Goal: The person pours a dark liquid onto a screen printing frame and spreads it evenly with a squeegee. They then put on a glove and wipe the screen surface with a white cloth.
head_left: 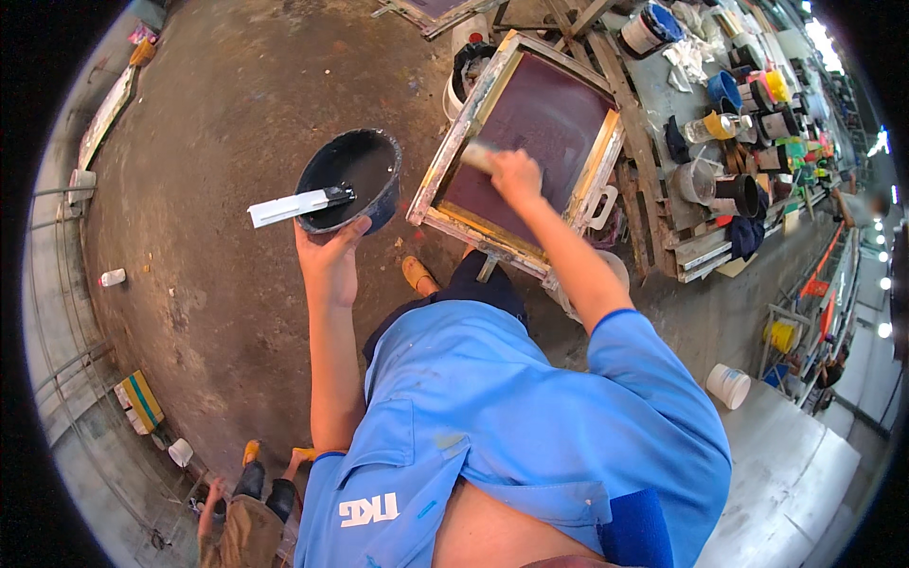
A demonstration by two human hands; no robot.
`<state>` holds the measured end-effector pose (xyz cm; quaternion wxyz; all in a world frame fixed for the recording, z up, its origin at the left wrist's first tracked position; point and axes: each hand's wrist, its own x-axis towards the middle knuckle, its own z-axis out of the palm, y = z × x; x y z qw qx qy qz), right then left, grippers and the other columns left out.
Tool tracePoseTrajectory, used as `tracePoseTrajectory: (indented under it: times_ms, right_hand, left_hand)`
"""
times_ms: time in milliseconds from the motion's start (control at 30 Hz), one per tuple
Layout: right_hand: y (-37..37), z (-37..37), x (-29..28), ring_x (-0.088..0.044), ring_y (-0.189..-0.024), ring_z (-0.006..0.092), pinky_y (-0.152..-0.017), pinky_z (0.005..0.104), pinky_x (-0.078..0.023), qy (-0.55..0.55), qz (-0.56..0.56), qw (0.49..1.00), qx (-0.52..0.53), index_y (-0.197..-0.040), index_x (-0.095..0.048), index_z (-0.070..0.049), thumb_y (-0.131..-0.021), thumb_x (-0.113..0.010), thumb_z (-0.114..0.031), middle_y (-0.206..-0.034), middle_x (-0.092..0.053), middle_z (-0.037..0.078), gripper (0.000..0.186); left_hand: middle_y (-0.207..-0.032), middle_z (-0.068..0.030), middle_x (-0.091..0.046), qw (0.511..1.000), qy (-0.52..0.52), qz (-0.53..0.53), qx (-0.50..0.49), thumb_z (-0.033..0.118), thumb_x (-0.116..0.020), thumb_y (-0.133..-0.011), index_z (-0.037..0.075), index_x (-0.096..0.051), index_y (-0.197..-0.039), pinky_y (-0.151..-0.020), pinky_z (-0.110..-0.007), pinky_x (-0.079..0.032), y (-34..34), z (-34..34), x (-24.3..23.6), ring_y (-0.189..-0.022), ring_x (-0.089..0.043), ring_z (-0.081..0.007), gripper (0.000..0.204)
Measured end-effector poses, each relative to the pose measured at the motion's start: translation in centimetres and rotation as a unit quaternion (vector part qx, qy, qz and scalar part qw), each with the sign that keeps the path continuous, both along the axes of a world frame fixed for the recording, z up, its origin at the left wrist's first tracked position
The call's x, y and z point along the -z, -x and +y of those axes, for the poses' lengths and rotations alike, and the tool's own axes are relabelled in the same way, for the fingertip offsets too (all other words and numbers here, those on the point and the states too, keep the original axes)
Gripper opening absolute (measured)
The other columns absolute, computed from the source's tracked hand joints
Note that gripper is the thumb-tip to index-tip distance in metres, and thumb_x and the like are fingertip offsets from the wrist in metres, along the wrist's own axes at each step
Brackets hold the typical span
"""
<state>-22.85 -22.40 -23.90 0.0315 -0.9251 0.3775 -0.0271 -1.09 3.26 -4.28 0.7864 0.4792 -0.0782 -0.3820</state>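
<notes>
Above a stained workshop floor [218, 180], a black bowl [367, 168] was held out by the left hand [331, 254], its thumb laid at the near rim and its other fingers largely hidden below, while a pale tool [481, 157] was gripped in the curled fingers of the right hand [519, 180] over the mesh [559, 109] of a frame [464, 128]. Whether the mesh was touched by the tool could not be told through the blur. A spill was judged the likeliest mishap: with support given by one hand at the near side only, the dark contents could be tipped out by a turn of the wrist. The white strip [287, 208], rested across the rim with its long end overhanging, could be jolted loose by the same tilt. Scratched or strained mesh was also to be feared, should the tool be pressed too hard or on a corner; the frame, steadied by neither hand, might be nudged askew. To the right of the bowl, just beside wooden slats [636, 194], the frame was seen at a slant, its pale rails scuffed and paint-smeared, its inner edges banded in yellow-brown. The mesh was coloured deep maroon, clouded by a duller patch. The strip's inner end was coated black, its outer length left white.
</notes>
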Motion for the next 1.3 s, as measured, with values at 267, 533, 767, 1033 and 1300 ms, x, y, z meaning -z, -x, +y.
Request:
tracePoseTrajectory:
  times_ms: [267,533,767,1033,1300]
  right_hand:
    - [2.5,2.4,-0.9,-0.057,-0.104,0.0224,-0.082,0.0398,-0.049,-0.056,-0.066,0.992,-0.095,-0.122,-0.069,-0.029,-0.073,-0.076,-0.025,-0.113,-0.066,-0.004,0.05]
    - [-1.3,-6.6,0.0,-0.058,-0.103,0.0241,-0.084,0.0422,-0.05,0.019,-0.051,0.997,0.058,-0.122,-0.069,-0.027,-0.077,-0.076,-0.024,-0.111,-0.067,-0.002,0.045]
    - [-0.2,7.8,2.3,-0.055,-0.102,0.0227,-0.081,0.0411,-0.048,-0.055,-0.098,0.993,-0.034,-0.123,-0.066,-0.02,-0.075,-0.073,-0.019,-0.107,-0.062,0.001,0.048]
    - [1.7,10.2,-0.1,-0.055,-0.101,0.022,-0.081,0.0363,-0.049,-0.108,-0.089,0.977,-0.16,-0.124,-0.068,-0.02,-0.068,-0.079,-0.02,-0.108,-0.063,0.0,0.056]
    - [-2.9,0.6,0.1,-0.059,-0.103,0.0191,-0.086,0.041,-0.042,-0.072,0.033,0.94,-0.331,-0.112,-0.074,-0.034,-0.073,-0.074,-0.014,-0.099,-0.07,-0.006,0.044]
  left_hand:
    - [-0.126,-0.0093,-0.059,1.0,0.002,0.008,0.008,-0.014,-0.076,-0.074,0.009,-0.046,-0.133,-0.091,-0.038,-0.054,-0.1,-0.2,0.6,-0.111,-0.062,-0.0214,0.07]
    - [-0.129,-0.0098,-0.058,0.999,-0.01,-0.032,0.015,-0.01,-0.076,-0.077,0.009,-0.046,-0.134,-0.091,-0.042,-0.054,-0.6,0.5,-0.1,-0.116,-0.06,-0.0244,0.067]
    - [-0.13,-0.0097,-0.057,1.0,-0.014,-0.004,-0.018,-0.013,-0.075,-0.075,0.009,-0.044,-0.136,-0.093,-0.042,-0.051,-1.2,2.1,0.7,-0.117,-0.059,-0.0254,0.072]
    - [-0.126,-0.0092,-0.059,1.0,0.006,0.018,0.001,-0.012,-0.075,-0.076,0.009,-0.046,-0.131,-0.093,-0.042,-0.052,-1.0,1.0,1.2,-0.113,-0.061,-0.024,0.065]
    - [-0.124,-0.0089,-0.061,0.999,0.04,-0.009,0.01,-0.008,-0.075,-0.079,0.009,-0.047,-0.132,-0.091,-0.04,-0.053,-1.3,1.6,2.4,-0.11,-0.063,-0.0223,0.062]
